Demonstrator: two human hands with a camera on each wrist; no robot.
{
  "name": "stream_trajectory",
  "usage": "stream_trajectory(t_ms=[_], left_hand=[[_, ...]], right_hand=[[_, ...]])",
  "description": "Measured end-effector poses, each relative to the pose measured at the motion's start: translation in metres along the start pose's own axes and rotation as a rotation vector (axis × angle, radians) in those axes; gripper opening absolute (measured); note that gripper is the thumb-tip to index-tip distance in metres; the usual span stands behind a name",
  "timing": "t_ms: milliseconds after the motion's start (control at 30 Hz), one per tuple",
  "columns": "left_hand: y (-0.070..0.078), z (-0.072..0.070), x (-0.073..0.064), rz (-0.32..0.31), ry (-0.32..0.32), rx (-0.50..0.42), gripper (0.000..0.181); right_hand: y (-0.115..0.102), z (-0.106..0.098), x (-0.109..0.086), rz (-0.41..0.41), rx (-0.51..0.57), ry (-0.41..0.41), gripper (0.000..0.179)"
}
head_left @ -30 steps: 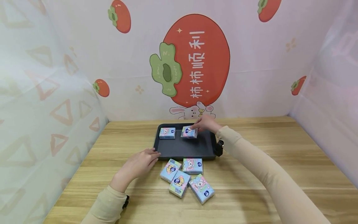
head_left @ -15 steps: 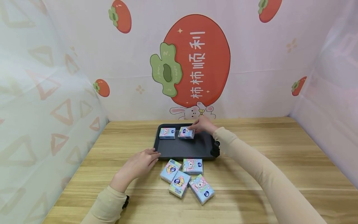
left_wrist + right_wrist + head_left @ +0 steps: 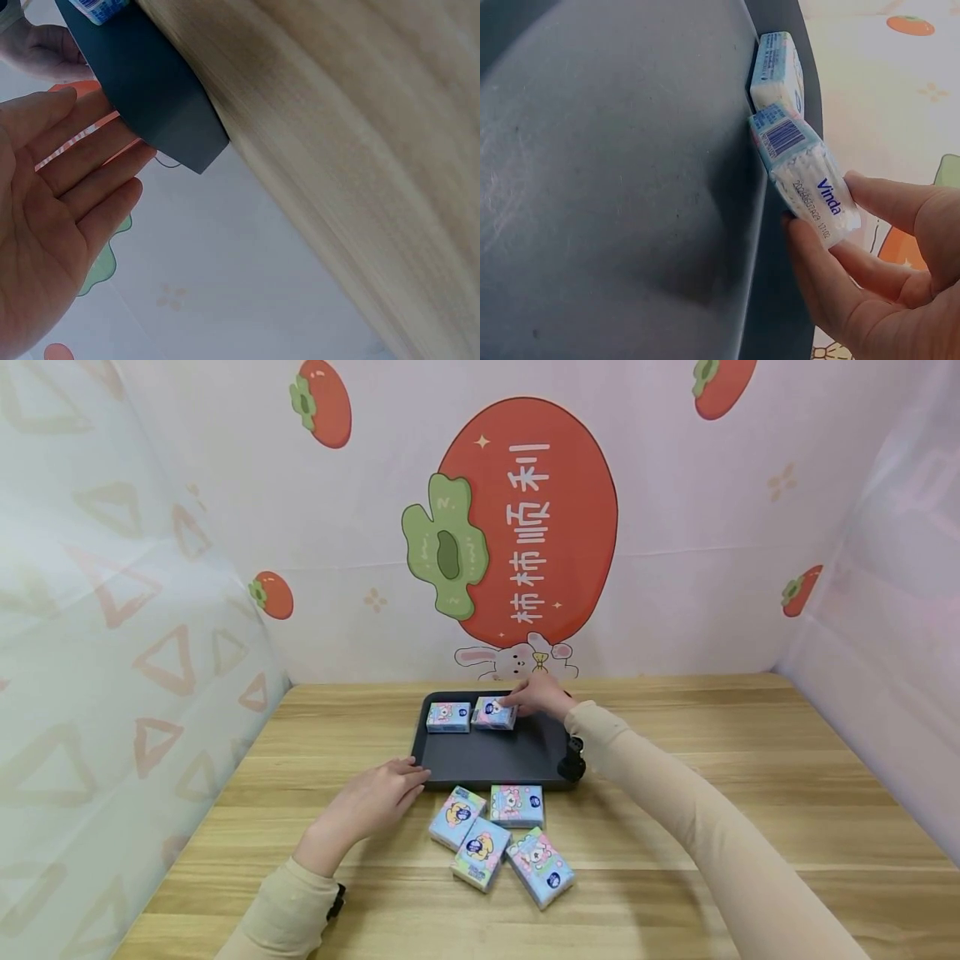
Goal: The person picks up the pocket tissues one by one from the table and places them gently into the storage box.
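Observation:
My right hand (image 3: pixel 542 693) pinches a small blue tissue pack (image 3: pixel 802 176) between thumb and fingers, over the far side of the dark tray (image 3: pixel 491 762). The pack's near end reads "Vinda", and its other end meets a second tissue pack (image 3: pixel 777 71) lying along the tray's far wall. In the head view that second pack sits in the tray's far left corner. My left hand (image 3: pixel 382 793) rests on the tray's near left corner with fingers straight; the left wrist view shows its open palm and the fingertips (image 3: pixel 142 150) at the tray's edge.
In front of the tray, several more tissue packs lie on the wooden table: one (image 3: pixel 517 806) right by the near rim, one (image 3: pixel 542 867) turned aslant at the right, and two (image 3: pixel 482 853) overlapping at the left. A printed cloth wall (image 3: pixel 360 643) stands behind.
My right hand has moved left with its tissue pack, bringing it up against the pack in the far left corner. My left hand and the packs on the table have not moved.

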State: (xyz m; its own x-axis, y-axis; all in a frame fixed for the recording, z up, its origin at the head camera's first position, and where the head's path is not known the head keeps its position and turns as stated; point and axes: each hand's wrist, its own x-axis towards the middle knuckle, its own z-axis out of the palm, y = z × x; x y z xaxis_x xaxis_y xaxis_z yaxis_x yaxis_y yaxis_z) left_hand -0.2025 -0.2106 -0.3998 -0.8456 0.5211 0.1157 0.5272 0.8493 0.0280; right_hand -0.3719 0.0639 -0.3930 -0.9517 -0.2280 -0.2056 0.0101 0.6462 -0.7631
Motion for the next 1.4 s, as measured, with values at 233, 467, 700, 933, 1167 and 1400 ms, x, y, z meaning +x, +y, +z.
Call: stream_trajectory(t_ms=[233,467,700,933,1167,1400], left_hand=[[0.000,-0.001,0.000,-0.004,-0.008,0.002,0.027],[0.000,-0.001,0.000,0.003,-0.001,0.001,0.027],[0.000,-0.001,0.000,0.011,0.000,0.006,0.027],[0.001,-0.001,0.000,0.022,-0.003,0.014,0.027],[0.001,-0.001,0.000,0.026,-0.002,0.015,0.028],[0.001,-0.001,0.000,0.037,0.007,0.024,0.028]], right_hand=[[0.001,0.002,0.001,-0.003,0.034,-0.011,0.030],[0.003,0.002,0.005,-0.009,0.043,-0.026,0.028],[0.003,0.004,0.007,0.010,0.051,-0.012,0.027],[0.004,0.006,0.007,0.011,0.067,-0.005,0.024],[0.005,0.006,0.009,0.025,0.089,-0.013,0.024],[0.006,0.006,0.011,0.029,0.107,-0.016,0.023]])
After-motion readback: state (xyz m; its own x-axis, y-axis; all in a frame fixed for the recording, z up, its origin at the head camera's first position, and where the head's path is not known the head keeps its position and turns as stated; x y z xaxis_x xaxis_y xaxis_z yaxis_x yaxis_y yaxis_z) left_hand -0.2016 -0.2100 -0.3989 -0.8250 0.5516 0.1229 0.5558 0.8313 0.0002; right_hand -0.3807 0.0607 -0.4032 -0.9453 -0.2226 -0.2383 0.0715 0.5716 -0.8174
